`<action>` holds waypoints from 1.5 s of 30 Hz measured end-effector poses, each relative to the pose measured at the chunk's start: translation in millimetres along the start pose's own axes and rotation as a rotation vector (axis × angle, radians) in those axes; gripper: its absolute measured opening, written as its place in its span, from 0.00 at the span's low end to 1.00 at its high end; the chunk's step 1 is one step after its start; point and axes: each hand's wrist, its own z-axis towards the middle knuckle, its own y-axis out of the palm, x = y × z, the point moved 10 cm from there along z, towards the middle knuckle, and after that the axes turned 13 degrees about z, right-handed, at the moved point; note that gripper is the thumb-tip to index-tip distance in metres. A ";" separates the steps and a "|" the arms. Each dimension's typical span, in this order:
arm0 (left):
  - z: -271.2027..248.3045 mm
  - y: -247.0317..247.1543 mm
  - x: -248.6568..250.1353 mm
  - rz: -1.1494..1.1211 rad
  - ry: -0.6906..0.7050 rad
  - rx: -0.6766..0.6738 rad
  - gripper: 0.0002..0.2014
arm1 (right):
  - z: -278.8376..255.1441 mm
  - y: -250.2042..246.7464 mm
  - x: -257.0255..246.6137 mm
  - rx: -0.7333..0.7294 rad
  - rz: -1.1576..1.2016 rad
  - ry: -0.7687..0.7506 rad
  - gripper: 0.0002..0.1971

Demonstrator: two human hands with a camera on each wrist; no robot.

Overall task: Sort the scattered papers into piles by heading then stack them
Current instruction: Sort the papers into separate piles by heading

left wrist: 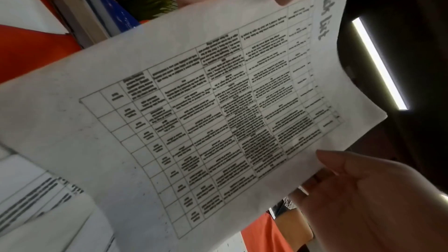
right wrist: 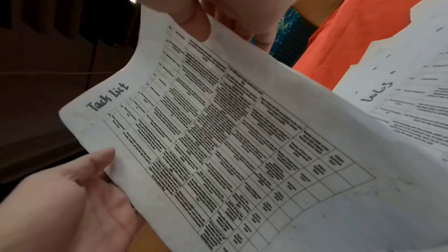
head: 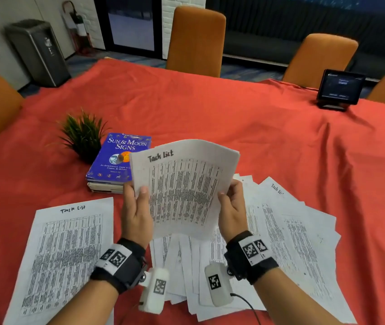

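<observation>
A sheet headed "Task List" is held up above the red tablecloth. My left hand pinches its left edge, thumb on the front. My right hand pinches its right edge the same way. The left wrist view shows the printed table on that sheet and the right wrist view shows it too. Another "Task List" sheet lies flat at the near left. Several scattered papers lie overlapped under and to the right of my hands; most of their headings are hidden.
A blue book on top of another book sits behind the left sheet, next to a small green plant. A tablet on a stand is at the far right. Orange chairs ring the table.
</observation>
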 end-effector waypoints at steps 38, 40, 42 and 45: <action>-46.5 -275.3 -205.6 0.542 -0.804 0.015 0.09 | -49.1 26.9 135.0 -0.355 -0.423 0.494 0.12; -46.4 -276.6 -215.7 0.605 -0.828 -0.006 0.11 | -51.4 15.9 144.6 -0.343 -0.476 0.508 0.12; -45.3 -279.4 -218.8 0.658 -0.841 0.011 0.11 | -53.3 6.5 152.1 -0.337 -0.513 0.521 0.12; -44.1 -283.6 -220.9 0.734 -0.860 0.031 0.11 | -55.5 -6.0 161.6 -0.312 -0.543 0.552 0.11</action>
